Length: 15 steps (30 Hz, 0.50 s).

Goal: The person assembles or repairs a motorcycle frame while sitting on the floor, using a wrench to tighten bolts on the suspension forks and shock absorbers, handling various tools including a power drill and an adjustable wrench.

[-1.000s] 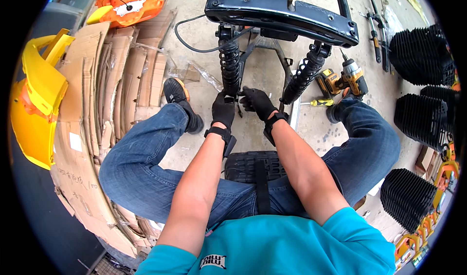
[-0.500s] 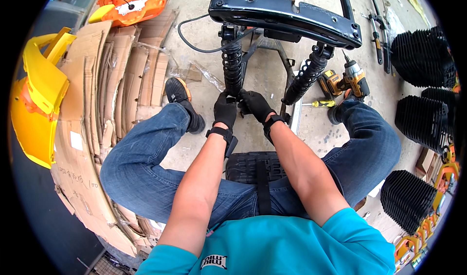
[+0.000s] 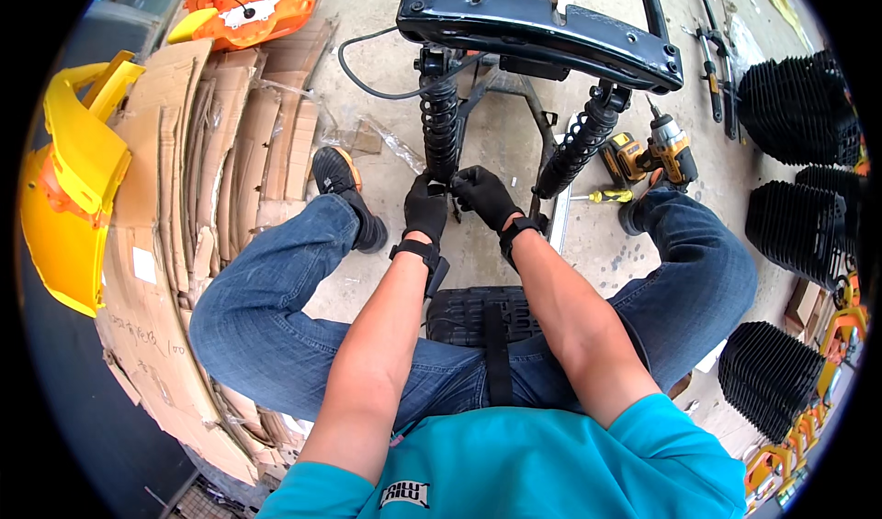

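Both gloved hands, left hand [image 3: 425,208] and right hand [image 3: 485,196], pinch left shock absorber [image 3: 441,133] base; fastener hidden.

A stained concrete floor [image 3: 514,142] carries everything here. Flattened cardboard sheets [image 3: 184,243] cover its left side, with a yellow plastic body panel [image 3: 64,197] at their outer edge and an orange one [image 3: 248,9] farther up. To the right lie a yellow-and-black cordless drill [image 3: 657,152], a yellow-handled screwdriver [image 3: 602,196] and long dark hand tools [image 3: 712,50] (their kind cannot be told). Stacks of black ribbed plastic parts [image 3: 795,106] stand along the right edge.
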Each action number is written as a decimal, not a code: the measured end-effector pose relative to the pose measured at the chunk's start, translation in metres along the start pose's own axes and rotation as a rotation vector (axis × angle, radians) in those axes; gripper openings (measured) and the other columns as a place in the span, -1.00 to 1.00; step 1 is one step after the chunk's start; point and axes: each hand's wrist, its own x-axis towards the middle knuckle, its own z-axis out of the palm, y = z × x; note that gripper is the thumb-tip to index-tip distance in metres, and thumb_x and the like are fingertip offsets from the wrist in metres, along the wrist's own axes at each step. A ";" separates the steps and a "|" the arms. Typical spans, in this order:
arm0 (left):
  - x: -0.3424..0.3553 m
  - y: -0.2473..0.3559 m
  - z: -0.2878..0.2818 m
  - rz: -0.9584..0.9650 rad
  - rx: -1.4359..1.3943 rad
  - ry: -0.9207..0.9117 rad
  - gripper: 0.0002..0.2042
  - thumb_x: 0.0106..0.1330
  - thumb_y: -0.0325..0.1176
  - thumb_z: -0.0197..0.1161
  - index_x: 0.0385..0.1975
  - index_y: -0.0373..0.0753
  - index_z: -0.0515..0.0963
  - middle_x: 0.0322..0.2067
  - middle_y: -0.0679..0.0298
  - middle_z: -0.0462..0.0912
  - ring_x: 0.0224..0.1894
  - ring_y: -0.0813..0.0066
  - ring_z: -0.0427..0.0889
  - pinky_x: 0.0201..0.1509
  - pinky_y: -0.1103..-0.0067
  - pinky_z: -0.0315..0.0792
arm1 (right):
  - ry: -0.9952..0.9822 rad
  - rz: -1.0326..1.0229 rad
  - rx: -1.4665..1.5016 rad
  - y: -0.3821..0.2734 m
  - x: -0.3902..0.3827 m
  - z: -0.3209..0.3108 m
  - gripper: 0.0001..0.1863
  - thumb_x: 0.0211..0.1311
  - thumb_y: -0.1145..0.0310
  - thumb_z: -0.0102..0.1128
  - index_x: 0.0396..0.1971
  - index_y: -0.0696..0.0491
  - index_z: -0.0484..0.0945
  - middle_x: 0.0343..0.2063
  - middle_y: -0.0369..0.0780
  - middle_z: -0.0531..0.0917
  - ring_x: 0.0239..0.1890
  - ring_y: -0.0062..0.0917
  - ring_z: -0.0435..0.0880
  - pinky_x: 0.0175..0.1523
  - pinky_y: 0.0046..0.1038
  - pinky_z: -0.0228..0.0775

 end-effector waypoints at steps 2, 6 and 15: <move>0.001 -0.002 0.000 0.016 0.021 0.008 -0.65 0.12 -0.55 0.12 -0.04 -0.26 0.47 -0.44 0.23 0.66 -0.55 0.60 0.52 -0.51 0.63 0.37 | 0.008 -0.081 -0.064 0.000 0.004 -0.003 -0.75 0.20 0.25 0.20 -0.30 0.15 0.52 -0.49 -0.20 0.63 -0.51 -0.53 0.58 -0.36 -0.47 0.42; 0.000 0.003 0.000 0.014 0.025 0.005 -0.63 0.09 -0.55 0.13 -0.04 -0.26 0.48 -0.43 0.23 0.66 -0.53 0.59 0.54 -0.48 0.63 0.39 | 0.088 -0.200 -0.357 0.006 0.008 0.000 -0.75 0.22 0.23 0.13 -0.30 0.12 0.51 -0.46 -0.13 0.64 -0.45 -0.36 0.62 -0.25 -0.35 0.42; -0.002 0.008 -0.005 0.007 0.029 -0.030 -0.62 0.04 -0.51 0.21 -0.06 -0.25 0.52 -0.36 0.25 0.68 -0.47 0.52 0.59 -0.40 0.59 0.43 | -0.046 0.159 0.155 0.006 0.010 0.003 -0.67 0.35 0.13 -0.05 -0.40 0.09 0.51 -0.59 -0.26 0.60 -0.54 -0.56 0.56 -0.39 -0.49 0.40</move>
